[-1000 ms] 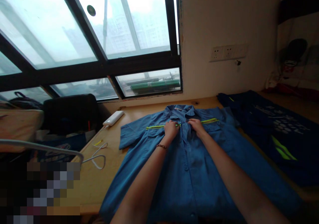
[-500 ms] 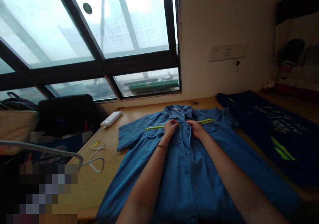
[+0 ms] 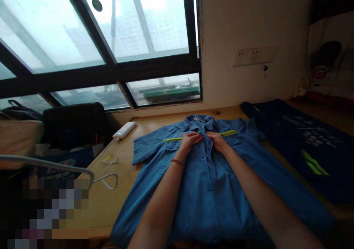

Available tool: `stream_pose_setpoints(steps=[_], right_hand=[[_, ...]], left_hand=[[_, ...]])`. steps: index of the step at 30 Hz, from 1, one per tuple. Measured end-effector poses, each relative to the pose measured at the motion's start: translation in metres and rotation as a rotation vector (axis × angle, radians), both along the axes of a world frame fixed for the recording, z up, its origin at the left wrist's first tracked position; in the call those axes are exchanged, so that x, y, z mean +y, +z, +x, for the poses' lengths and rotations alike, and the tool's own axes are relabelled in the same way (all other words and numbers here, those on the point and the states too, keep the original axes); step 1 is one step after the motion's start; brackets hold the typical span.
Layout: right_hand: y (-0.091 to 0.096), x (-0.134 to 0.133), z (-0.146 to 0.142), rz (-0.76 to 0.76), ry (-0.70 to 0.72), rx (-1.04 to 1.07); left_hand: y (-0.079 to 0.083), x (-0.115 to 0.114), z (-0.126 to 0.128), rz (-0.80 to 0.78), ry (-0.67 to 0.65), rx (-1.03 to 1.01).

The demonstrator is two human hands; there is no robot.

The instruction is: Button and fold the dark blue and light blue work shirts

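Observation:
A blue short-sleeved work shirt [image 3: 193, 193] lies front up on the wooden table, its collar toward the wall and a yellow-green stripe across the chest. My left hand [image 3: 190, 141], with a beaded bracelet at the wrist, pinches the shirt's front edge just below the collar. Close beside it, my right hand [image 3: 217, 142] grips the other front edge. The fingertips of both hands nearly meet over the placket; the button between them, if any, is too small to make out. Further down the placket, buttons [image 3: 209, 186] show.
A dark blue garment [image 3: 290, 138] with white print lies to the right. On the left of the table [image 3: 102, 204] are a white power bank [image 3: 124, 130] and a white cable [image 3: 103, 177]. A black chair back [image 3: 74, 125] stands below the window. Wall sockets [image 3: 254, 55] are at the back.
My left hand has shifted slightly right, its fingers now closer to my right hand at the placket. My right hand stays nearly in place. The camera view has moved a little.

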State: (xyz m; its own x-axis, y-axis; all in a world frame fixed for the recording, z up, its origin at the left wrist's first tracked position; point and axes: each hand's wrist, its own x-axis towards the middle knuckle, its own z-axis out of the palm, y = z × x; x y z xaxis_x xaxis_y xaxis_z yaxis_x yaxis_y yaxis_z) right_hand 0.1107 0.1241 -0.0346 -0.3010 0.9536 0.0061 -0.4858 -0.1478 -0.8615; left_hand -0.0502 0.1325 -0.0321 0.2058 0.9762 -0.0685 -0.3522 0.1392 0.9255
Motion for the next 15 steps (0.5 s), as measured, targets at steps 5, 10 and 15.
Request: stream_pose_setpoints(steps=[5, 10, 15], right_hand=[[0.0002, -0.0027, 0.0009, 0.029, 0.027, -0.037], [-0.0034, -0.0025, 0.0, 0.043, 0.015, -0.041], [-0.0036, -0.0028, -0.0014, 0.015, -0.06, -0.093]], left_hand=[[-0.0006, -0.0022, 0.001, 0.033, 0.037, -0.01], [0.0009, -0.0043, 0.0051, 0.066, 0.074, 0.053], [-0.0009, -0.0034, 0.0092, 0.111, 0.124, 0.171]])
